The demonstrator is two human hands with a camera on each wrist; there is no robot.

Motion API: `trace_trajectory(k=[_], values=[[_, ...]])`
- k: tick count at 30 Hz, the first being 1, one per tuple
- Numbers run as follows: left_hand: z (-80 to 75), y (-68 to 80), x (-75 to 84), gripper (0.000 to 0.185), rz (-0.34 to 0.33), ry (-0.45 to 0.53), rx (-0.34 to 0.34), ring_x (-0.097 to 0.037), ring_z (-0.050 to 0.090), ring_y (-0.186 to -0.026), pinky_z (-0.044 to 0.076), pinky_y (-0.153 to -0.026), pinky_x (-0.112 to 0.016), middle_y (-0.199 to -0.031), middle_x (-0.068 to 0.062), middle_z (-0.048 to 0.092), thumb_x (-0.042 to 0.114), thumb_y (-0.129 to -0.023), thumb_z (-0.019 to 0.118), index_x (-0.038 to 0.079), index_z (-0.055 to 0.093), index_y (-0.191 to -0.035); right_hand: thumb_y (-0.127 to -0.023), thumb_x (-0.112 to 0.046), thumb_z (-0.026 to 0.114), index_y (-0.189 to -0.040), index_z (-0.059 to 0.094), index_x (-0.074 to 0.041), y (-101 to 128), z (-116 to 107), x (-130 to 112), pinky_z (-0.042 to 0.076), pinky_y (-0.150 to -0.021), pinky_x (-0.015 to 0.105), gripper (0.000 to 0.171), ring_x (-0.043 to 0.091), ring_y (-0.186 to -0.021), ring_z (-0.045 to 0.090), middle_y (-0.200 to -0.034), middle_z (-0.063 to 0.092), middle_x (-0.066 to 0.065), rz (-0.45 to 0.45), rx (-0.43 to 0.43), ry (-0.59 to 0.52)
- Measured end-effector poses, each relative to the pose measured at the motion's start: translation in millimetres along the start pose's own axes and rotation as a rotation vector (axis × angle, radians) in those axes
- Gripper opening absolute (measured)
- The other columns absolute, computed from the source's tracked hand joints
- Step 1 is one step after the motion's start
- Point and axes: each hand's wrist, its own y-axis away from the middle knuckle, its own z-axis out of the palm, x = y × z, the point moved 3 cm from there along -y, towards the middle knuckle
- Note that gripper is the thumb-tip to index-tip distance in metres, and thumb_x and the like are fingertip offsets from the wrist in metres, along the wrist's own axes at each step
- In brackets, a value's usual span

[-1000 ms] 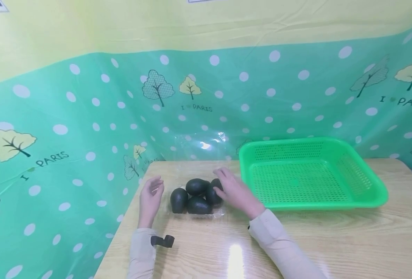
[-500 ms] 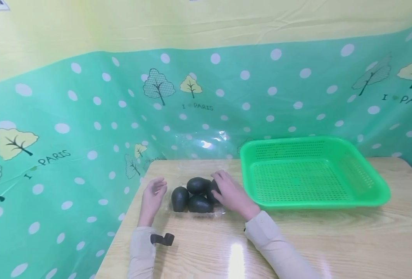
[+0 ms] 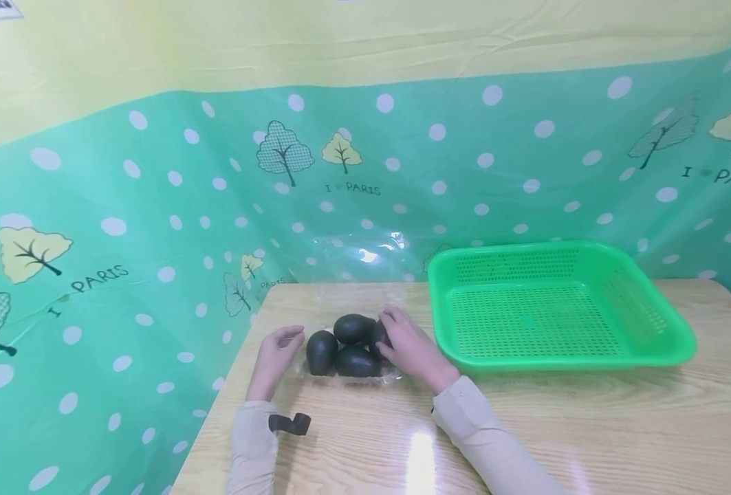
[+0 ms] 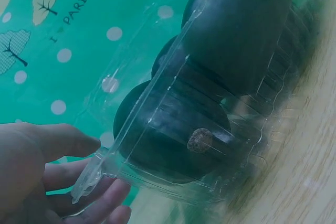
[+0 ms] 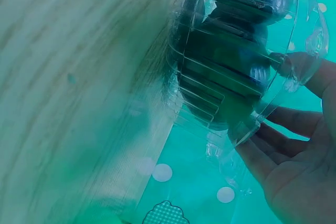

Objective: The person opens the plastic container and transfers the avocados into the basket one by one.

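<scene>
- Four dark avocados sit in a clear plastic tray on the wooden table, just left of the green basket.
- Right hand rests on the rightmost avocado, fingers curled over it.
- Left hand touches the tray's left rim, fingers loosely bent beneath the edge.

"I PARIS" printed repeatedly on green dotted backdrop sheet, beside tree motifs; no other text readable.
</scene>
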Motion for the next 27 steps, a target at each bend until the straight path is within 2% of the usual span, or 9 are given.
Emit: trace_trajectory(k=[10,17,21,27], values=[[2.0,-0.3,-1.3,0.038,-0.005,-0.029,0.004,-0.036,0.061,-0.115,0.049,-0.101,-0.051,-0.129,-0.021,0.062,0.022,-0.1,0.058,0.003,0.059,-0.133,-0.088,-0.023,0.076,-0.131,0.057,0.006,1.8,2.6,-1.7,0.051,-0.102,0.044,0.055,0.032,-0.123,0.052,-0.134,0.053,0.019,-0.02,0.002,0.019],[3.2,-1.7,-4.4,0.041,-0.014,-0.042,0.002,-0.035,0.063,-0.111,0.051,-0.097,-0.05,-0.125,-0.021,0.063,0.023,-0.1,0.058,0.004,0.058,-0.135,-0.085,-0.026,0.079,-0.133,0.055,0.004,1.7,4.3,-1.5,0.048,-0.105,0.044,0.062,0.032,-0.126,0.052,-0.134,0.055,0.018,-0.011,0.024,0.03],[3.8,-2.8,-6.3,0.039,-0.023,-0.051,0.003,-0.032,0.063,-0.11,0.053,-0.093,-0.044,-0.125,-0.019,0.063,0.023,-0.1,0.058,0.005,0.058,-0.135,-0.085,-0.026,0.079,-0.128,0.059,0.003,0.8,5.9,-1.2,0.05,-0.103,0.045,0.056,0.032,-0.124,0.052,-0.133,0.056,0.018,-0.023,0.033,0.045],[4.6,-3.4,-8.6,0.037,-0.025,-0.045,-0.002,-0.032,0.064,-0.105,0.055,-0.08,-0.032,-0.123,-0.02,0.063,0.021,-0.1,0.057,0.004,0.059,-0.134,-0.085,-0.024,0.079,-0.125,0.062,0.003,0.6,8.3,-0.8,0.051,-0.102,0.046,0.051,0.034,-0.122,0.053,-0.131,0.056,0.02,-0.028,0.043,0.048]])
